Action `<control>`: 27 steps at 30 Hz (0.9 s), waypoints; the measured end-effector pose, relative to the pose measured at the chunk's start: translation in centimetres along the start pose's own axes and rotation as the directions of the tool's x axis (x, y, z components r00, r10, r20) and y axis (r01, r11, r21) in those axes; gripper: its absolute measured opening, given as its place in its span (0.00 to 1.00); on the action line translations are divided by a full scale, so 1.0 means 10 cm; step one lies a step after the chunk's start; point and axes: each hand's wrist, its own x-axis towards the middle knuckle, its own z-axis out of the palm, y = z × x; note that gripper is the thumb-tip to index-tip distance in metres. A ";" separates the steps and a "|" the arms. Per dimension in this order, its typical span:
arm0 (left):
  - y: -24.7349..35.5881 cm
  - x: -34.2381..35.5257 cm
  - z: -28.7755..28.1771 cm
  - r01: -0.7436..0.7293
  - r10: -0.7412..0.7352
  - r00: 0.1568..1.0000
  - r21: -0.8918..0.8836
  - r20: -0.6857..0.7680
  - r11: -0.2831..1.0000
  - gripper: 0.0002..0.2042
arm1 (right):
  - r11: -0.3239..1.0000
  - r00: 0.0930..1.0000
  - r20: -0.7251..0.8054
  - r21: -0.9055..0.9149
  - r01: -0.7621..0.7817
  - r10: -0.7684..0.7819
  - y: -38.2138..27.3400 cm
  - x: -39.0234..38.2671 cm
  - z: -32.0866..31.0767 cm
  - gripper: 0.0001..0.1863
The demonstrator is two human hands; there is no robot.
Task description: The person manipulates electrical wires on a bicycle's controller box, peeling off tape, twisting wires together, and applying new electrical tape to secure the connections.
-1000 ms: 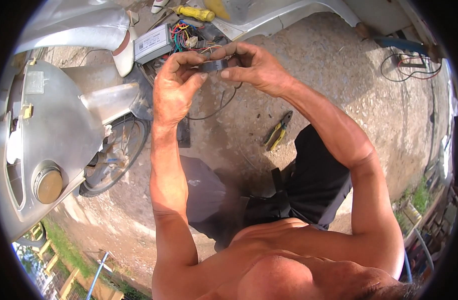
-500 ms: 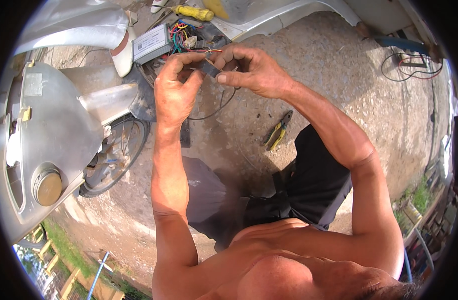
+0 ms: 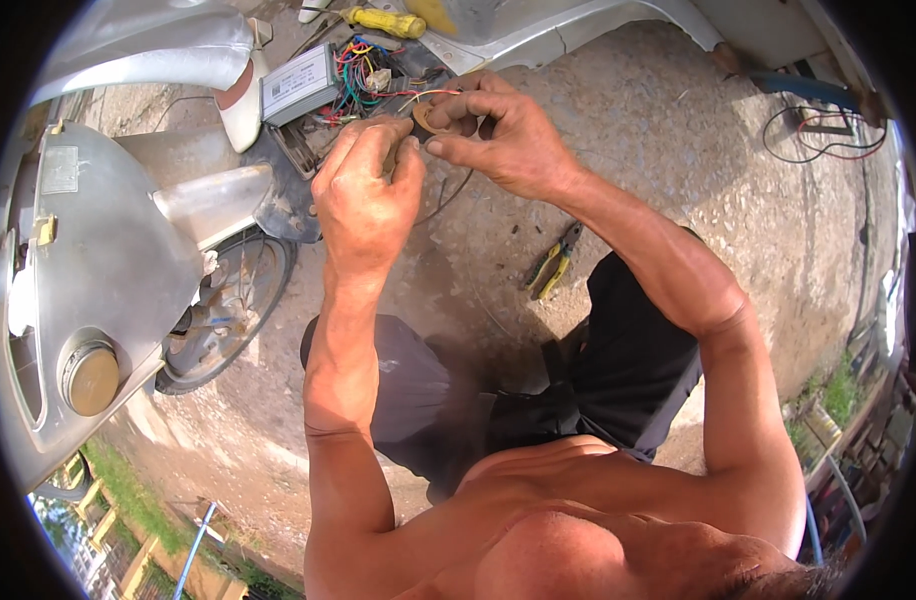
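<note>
In front of me, my right hand (image 3: 513,140) is closed round a roll of black tape, whose brown inner ring (image 3: 424,117) shows between its fingers. My left hand (image 3: 368,190) is closed beside it, thumb and fingertips pinching at the dark tape; its back hides most of the grip. Thin red and yellow wires (image 3: 430,94) run to the right hand's fingers from a tangle of coloured wires (image 3: 363,72). Left of that tangle lies a silver box (image 3: 300,85) with a white label.
Yellow-handled pliers (image 3: 554,262) lie on the rough ground. A yellow screwdriver (image 3: 386,22) rests beyond the wires. On the left stand a silver vehicle body panel (image 3: 123,235) and a wheel (image 3: 233,310). Loose cables (image 3: 813,135) lie at the far right.
My hands have turned and shifted slightly. The dark strip that showed between them is now mostly covered, and the roll's brown ring has come into view. The left hand has rolled over, showing its back.
</note>
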 end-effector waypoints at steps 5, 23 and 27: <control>-0.01 0.00 -0.01 0.052 -0.054 0.997 0.032 0.051 0.998 0.07 | 0.992 0.997 0.047 0.110 -0.067 0.062 0.03 0.02 0.02 0.17; -0.07 0.08 0.00 0.150 -0.141 0.979 -0.055 0.147 0.987 0.05 | 0.991 0.992 0.082 0.086 -0.103 0.096 0.05 0.06 -0.04 0.15; -0.12 0.08 0.01 0.167 -0.166 0.976 0.003 0.142 0.986 0.07 | 0.976 0.985 0.100 0.149 -0.157 0.144 0.04 0.07 -0.01 0.14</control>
